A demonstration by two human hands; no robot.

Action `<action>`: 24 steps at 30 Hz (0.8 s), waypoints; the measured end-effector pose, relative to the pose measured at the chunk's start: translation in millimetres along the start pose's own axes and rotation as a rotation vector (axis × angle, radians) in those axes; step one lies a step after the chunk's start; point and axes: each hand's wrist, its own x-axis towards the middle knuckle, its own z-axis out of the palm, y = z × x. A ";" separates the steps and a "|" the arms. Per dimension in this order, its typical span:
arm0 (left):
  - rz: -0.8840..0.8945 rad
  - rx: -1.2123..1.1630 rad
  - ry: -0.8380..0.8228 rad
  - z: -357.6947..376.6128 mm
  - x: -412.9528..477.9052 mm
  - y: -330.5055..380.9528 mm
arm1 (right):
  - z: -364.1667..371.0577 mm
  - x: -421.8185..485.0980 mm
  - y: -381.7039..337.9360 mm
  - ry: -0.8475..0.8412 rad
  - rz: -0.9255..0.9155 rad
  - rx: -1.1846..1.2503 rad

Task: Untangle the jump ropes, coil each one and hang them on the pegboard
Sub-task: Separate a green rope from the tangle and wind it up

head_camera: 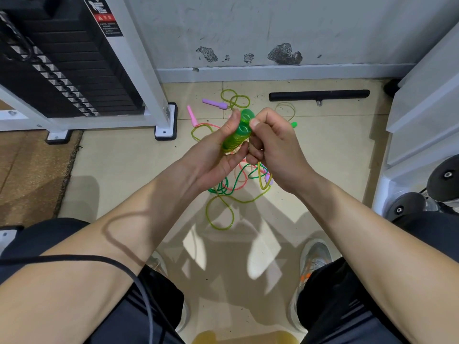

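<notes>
Clearly both hands hold the green handle (239,131): the left hand (218,155) curls round its lower half, and the right hand (275,145) pinches its top between thumb and bent fingers. At six o'clock from them the tangled ropes (231,189) lie on the floor (124,170). A purple handle (214,103) lies at twelve o'clock and a pink handle (191,116) at eleven.
</notes>
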 end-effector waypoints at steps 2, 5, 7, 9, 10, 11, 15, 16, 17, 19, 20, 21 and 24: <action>0.005 -0.053 0.034 1.2 -0.2 1.1 | -1.3 1.0 0.5 0.028 -0.002 -0.045; 0.013 -0.140 0.077 2.9 -2.4 3.5 | -3.8 3.2 0.8 0.053 -0.001 -0.097; 0.016 -0.175 0.079 4.8 -4.1 4.0 | -4.6 4.4 2.4 0.048 -0.020 -0.148; 0.012 -0.200 0.085 6.4 -5.7 4.7 | -4.5 5.6 3.9 0.034 -0.054 -0.221; 0.006 -0.204 0.091 6.6 -6.4 5.2 | -4.4 5.9 4.1 0.031 -0.069 -0.252; -0.001 -0.200 0.103 6.3 -6.3 5.7 | -4.5 6.4 4.3 0.034 -0.084 -0.283; -0.027 -0.188 0.157 3.7 -4.6 7.0 | -5.7 6.6 4.0 0.043 -0.123 -0.404; -0.036 -0.196 0.152 3.6 -5.1 8.1 | -6.3 6.5 3.1 0.034 -0.121 -0.399; -0.045 -0.207 0.141 3.6 -5.2 9.3 | -6.9 6.5 1.7 0.022 -0.113 -0.378; -0.061 -0.223 0.115 4.4 -5.4 11.9 | -8.4 6.6 -3.0 -0.006 -0.093 -0.321; -0.066 -0.226 0.106 4.8 -5.6 13.2 | -9.0 6.5 -5.6 -0.019 -0.084 -0.296; -0.070 -0.222 0.101 5.0 -5.2 14.2 | -9.5 6.8 -7.2 -0.030 -0.078 -0.280; -0.077 -0.190 0.099 4.2 -4.9 17.5 | -13.0 9.2 -7.9 -0.050 -0.089 -0.300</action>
